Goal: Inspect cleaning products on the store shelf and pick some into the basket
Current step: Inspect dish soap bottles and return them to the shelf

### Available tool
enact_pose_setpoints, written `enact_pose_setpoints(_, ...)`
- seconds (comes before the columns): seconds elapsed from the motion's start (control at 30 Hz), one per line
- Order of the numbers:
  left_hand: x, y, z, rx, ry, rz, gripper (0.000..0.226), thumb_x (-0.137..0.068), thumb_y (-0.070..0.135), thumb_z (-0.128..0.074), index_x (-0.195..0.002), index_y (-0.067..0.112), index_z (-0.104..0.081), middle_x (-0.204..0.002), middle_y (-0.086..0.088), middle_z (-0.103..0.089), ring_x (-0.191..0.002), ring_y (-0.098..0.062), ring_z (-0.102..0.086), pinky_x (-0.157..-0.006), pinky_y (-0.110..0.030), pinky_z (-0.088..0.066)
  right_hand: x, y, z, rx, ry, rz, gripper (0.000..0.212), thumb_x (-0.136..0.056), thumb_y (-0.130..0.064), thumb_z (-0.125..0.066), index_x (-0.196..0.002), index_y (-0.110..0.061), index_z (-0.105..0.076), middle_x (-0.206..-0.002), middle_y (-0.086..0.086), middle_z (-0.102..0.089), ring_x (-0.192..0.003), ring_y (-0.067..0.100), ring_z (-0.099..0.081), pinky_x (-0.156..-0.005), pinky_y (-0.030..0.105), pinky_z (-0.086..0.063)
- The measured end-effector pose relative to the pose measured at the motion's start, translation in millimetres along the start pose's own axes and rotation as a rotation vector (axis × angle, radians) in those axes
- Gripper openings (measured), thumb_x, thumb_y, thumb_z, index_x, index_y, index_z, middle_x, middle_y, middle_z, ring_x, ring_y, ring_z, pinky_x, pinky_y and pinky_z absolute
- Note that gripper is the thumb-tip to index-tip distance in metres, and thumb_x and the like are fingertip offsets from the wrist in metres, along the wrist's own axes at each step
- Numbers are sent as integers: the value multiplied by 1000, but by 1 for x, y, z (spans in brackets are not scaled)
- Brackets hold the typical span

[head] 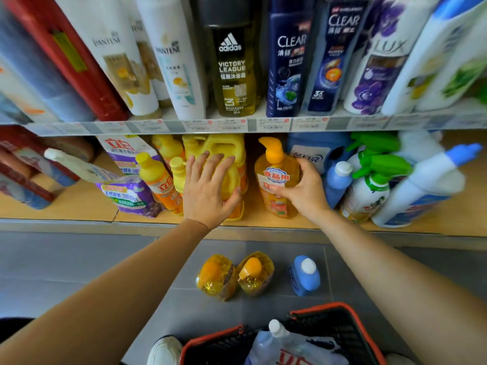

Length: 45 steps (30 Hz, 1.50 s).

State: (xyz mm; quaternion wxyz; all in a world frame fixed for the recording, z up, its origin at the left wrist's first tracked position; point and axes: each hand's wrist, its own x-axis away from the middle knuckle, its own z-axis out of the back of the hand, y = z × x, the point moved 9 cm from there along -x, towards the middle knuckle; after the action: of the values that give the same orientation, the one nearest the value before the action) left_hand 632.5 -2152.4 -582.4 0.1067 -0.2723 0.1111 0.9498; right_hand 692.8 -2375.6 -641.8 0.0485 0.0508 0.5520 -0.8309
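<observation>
On the lower wooden shelf (79, 206) my left hand (208, 191) lies over a big yellow jug (224, 148), fingers spread and nearly straight, thumb against its side. Beside it my right hand (303, 191) grips an orange pump bottle (276, 180) of dish soap from the right, fingers curled round its body. The red-rimmed black basket (342, 327) sits on the floor below me, holding a refill pouch (284, 346) with a white cap.
Two yellow-orange bottles (234, 275) and a blue bottle (305, 275) stand on the grey floor before the shelf. Purple detergent bags (129, 191), small orange bottles (158, 180), blue bottles (337, 180) and green-trigger sprays (374, 180) crowd the lower shelf. Shampoo bottles (232, 64) fill the shelf above.
</observation>
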Motion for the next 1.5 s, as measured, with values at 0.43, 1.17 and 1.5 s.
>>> enact_pose_setpoints(0.43,-5,64,75,990,-359,422,37,-88,22,-77,-123,27,-66,-121,10,-71,-118,-8,-62,-93,-21,-50,90,-93,68,-93,-236,7,69,-59,-24,-97,-115,-21,-56,-108,-2,-72,-97,9,-70,-83,27,-58)
enact_pose_setpoints(1.17,54,161,140,1827,-579,275,60,-79,36,-81,-130,10,-61,-120,-8,-73,-115,-26,-68,-90,-36,-57,207,-137,44,-936,-756,-284,79,-51,-27,-98,-117,-4,-61,-108,12,-72,-98,26,-69,-93,42,-53)
enact_pose_setpoints(1.5,35,127,165,1324,-321,166,51,-76,16,-84,-124,16,-66,-100,-6,-77,-98,-26,-73,-83,-38,-60,198,-131,51,-684,-706,-130,58,-68,-4,-82,-122,-2,-61,-114,14,-69,-106,26,-65,-94,39,-54)
